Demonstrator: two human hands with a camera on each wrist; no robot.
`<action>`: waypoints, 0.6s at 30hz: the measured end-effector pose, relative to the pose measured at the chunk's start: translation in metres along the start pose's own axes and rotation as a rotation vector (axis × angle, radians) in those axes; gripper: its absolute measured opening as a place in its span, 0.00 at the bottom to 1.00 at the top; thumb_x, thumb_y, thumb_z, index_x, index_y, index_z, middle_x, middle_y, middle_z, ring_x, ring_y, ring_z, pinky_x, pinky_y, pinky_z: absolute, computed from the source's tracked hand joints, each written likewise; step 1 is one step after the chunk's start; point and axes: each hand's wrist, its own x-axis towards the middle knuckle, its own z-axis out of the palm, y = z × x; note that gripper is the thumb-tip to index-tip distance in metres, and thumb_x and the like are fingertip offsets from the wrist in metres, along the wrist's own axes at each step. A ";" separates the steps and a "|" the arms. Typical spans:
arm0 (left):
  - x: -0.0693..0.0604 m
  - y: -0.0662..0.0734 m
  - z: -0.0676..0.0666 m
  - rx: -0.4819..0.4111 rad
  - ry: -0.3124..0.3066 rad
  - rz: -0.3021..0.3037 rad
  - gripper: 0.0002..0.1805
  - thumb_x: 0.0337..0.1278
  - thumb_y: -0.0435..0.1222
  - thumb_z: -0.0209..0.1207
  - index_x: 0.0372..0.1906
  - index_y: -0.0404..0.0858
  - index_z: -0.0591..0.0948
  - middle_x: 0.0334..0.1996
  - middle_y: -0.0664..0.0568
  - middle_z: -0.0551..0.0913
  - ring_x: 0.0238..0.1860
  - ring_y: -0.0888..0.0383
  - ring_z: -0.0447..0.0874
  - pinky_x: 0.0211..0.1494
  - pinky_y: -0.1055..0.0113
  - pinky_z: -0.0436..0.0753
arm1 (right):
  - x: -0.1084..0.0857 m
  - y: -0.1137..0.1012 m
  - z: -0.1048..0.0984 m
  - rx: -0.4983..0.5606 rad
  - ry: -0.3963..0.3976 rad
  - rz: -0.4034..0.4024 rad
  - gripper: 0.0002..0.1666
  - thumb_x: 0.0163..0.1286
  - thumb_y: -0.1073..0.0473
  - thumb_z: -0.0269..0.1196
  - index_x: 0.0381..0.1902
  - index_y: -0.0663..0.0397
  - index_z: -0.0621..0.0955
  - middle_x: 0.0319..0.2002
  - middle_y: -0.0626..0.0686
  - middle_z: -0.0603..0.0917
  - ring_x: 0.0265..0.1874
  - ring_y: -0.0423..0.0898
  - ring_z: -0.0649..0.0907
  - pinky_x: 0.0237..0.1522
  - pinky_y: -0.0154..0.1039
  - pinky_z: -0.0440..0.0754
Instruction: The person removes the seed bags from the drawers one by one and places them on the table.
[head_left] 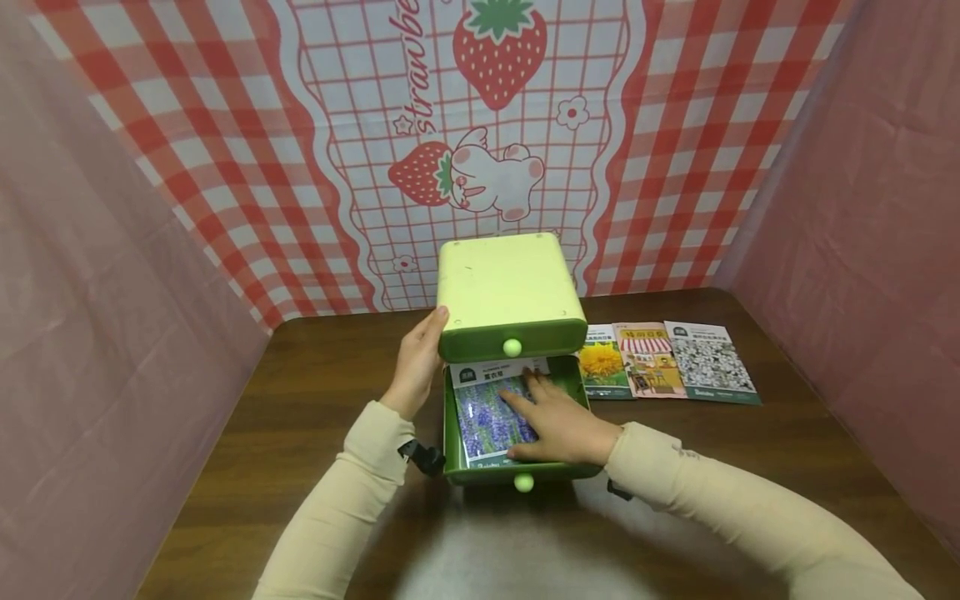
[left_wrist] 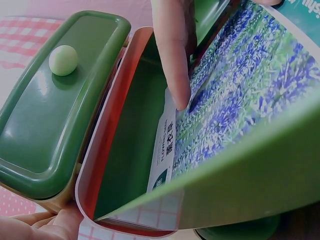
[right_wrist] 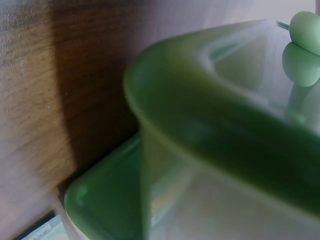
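A cabinet [head_left: 510,279] with a pale yellow-green top and green drawer fronts stands on the table. Its top drawer is closed; a green drawer [head_left: 452,442] below it is pulled out. Inside lies a flower seed packet [head_left: 483,421] with a purple-flower picture, also filling much of the left wrist view. My right hand [head_left: 562,421] lies over this packet, fingers spread, fingertips touching it. Against the cabinet's left side rests my left hand [head_left: 417,367], fingers extended near the top drawer's corner. The right wrist view shows the drawer's outside and knob [right_wrist: 306,32], not the fingers.
Right of the cabinet, three more seed packets lie side by side: a yellow-flower one [head_left: 603,367], one with a shop drawing [head_left: 651,358] and a white-flower one [head_left: 712,362]. A checked strawberry cloth [head_left: 360,125] hangs behind the wooden table [head_left: 300,417]. Pink cloths flank both sides.
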 end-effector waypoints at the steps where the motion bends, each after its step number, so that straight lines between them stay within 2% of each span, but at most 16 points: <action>1: 0.000 0.000 0.000 -0.002 -0.001 0.001 0.35 0.69 0.56 0.51 0.72 0.40 0.67 0.71 0.49 0.69 0.65 0.51 0.74 0.70 0.56 0.73 | 0.000 0.000 0.000 0.010 0.004 -0.006 0.53 0.62 0.37 0.67 0.76 0.51 0.59 0.74 0.75 0.47 0.74 0.71 0.50 0.74 0.65 0.55; 7: 0.000 0.000 0.000 -0.010 -0.002 -0.007 0.34 0.69 0.56 0.51 0.72 0.42 0.67 0.69 0.51 0.72 0.59 0.51 0.78 0.67 0.57 0.76 | 0.000 0.001 0.001 0.074 0.030 -0.020 0.51 0.63 0.42 0.68 0.76 0.53 0.59 0.75 0.74 0.47 0.75 0.69 0.50 0.75 0.64 0.53; 10: 0.000 0.000 -0.001 0.002 -0.005 -0.011 0.35 0.69 0.57 0.51 0.73 0.42 0.66 0.71 0.52 0.69 0.61 0.53 0.76 0.67 0.57 0.75 | -0.001 0.001 0.001 0.115 0.054 -0.025 0.50 0.63 0.45 0.68 0.76 0.54 0.59 0.75 0.73 0.48 0.75 0.68 0.51 0.74 0.64 0.53; 18: 0.000 -0.001 -0.001 0.008 -0.014 -0.014 0.35 0.69 0.57 0.51 0.73 0.42 0.66 0.72 0.52 0.67 0.66 0.52 0.72 0.68 0.55 0.74 | -0.002 0.001 0.002 0.240 0.124 -0.003 0.45 0.65 0.50 0.67 0.75 0.53 0.61 0.75 0.71 0.52 0.72 0.68 0.61 0.68 0.64 0.67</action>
